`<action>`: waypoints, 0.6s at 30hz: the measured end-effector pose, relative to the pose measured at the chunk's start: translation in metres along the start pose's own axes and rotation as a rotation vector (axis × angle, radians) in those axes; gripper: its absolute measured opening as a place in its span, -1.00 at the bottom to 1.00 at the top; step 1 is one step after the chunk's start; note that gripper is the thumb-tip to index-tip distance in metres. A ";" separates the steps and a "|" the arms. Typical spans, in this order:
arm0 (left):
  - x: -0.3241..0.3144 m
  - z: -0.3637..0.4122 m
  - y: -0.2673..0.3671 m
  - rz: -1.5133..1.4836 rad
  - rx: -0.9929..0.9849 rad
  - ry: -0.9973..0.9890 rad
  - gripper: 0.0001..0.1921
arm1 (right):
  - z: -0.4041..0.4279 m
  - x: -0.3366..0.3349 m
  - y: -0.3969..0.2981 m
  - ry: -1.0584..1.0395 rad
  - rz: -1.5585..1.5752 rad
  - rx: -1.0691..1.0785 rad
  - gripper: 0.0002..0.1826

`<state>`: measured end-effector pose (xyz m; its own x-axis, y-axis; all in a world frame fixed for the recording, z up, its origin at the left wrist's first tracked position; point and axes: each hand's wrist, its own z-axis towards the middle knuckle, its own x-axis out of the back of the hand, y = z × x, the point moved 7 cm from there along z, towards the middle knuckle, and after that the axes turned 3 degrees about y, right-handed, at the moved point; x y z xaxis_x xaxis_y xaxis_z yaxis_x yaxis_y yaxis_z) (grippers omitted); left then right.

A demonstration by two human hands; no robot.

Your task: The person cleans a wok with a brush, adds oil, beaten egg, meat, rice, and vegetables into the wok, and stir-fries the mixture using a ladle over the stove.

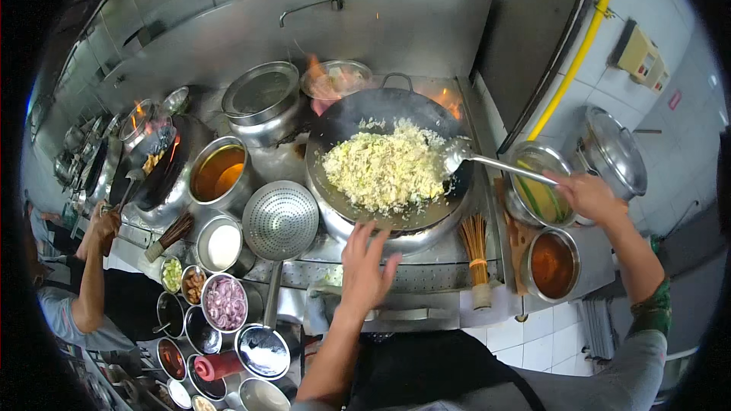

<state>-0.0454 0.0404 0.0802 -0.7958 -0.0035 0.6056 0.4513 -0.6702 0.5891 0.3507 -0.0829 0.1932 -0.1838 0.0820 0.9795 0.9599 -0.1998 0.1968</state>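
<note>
Fried rice with bits of egg and green (pixel 385 168) is heaped in a black wok (pixel 360 108) on the burner before me. My right hand (pixel 591 198) grips the handle end of a metal wok ladle (pixel 502 166). The ladle's head, specked with rice grains, rests at the right side of the heap. My left hand (pixel 365 268) is just in front of the wok's near rim, fingers apart and holding nothing. It is slightly blurred, so I cannot tell whether the fingertips touch the rim. Flames (pixel 450 104) show behind the wok's right rear edge.
A perforated strainer (pixel 281 220) and a pot of amber oil (pixel 218 174) stand left. A bamboo brush (pixel 475 257) lies right, near a pot of reddish liquid (pixel 551 264). Several ingredient bowls, one with sliced onion (pixel 224 302), fill the lower left. A co-worker's hand (pixel 104 222) holds another ladle.
</note>
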 end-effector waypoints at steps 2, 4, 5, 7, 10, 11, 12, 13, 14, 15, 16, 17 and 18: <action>0.022 -0.021 0.025 -0.176 0.054 -0.166 -0.67 | 0.038 -0.016 -0.006 -0.042 -0.068 -0.056 -0.50; 0.009 -0.069 0.025 -0.426 0.108 -0.516 -0.68 | 0.082 -0.034 -0.025 0.039 -0.055 0.019 -0.48; -0.006 -0.098 0.023 -0.538 0.153 -0.726 -0.67 | 0.107 -0.046 -0.037 0.034 -0.003 0.024 -0.47; -0.037 -0.162 -0.002 -0.524 0.361 -1.084 -0.61 | 0.125 -0.058 -0.047 0.010 0.040 0.035 -0.46; -0.071 -0.267 -0.060 -0.373 0.606 -1.322 -0.54 | 0.122 -0.049 -0.051 -0.095 0.161 0.130 -0.47; -0.079 -0.296 -0.085 -0.198 0.643 -1.197 -0.56 | 0.099 -0.045 -0.023 -0.142 0.165 0.115 -0.45; -0.093 -0.308 -0.107 -0.034 0.659 -1.072 -0.57 | 0.078 -0.040 0.001 -0.187 0.161 0.083 -0.42; -0.112 -0.313 -0.112 -0.044 0.657 -1.073 -0.57 | 0.071 -0.037 0.006 -0.191 0.152 0.081 -0.42; -0.127 -0.311 -0.114 -0.060 0.642 -0.955 -0.53 | 0.065 -0.030 0.006 -0.147 0.166 0.119 -0.43; -0.141 -0.317 -0.118 -0.074 0.624 -0.844 -0.49 | 0.057 -0.025 0.002 -0.105 0.182 0.152 -0.43; -0.162 -0.339 -0.129 0.029 0.361 -0.444 -0.49 | 0.067 -0.028 -0.015 -0.105 0.187 0.164 -0.43; -0.176 -0.338 -0.129 0.015 0.352 -0.448 -0.49 | 0.089 -0.040 -0.030 -0.099 0.173 0.142 -0.44; -0.184 -0.343 -0.127 0.002 0.373 -0.512 -0.49 | 0.109 -0.050 -0.048 -0.094 0.165 0.138 -0.45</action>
<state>-0.0946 -0.1281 -0.2898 -0.5423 0.4135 0.7314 0.6364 -0.3662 0.6789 0.3368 0.0290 0.1302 -0.0080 0.1511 0.9885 0.9963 -0.0832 0.0208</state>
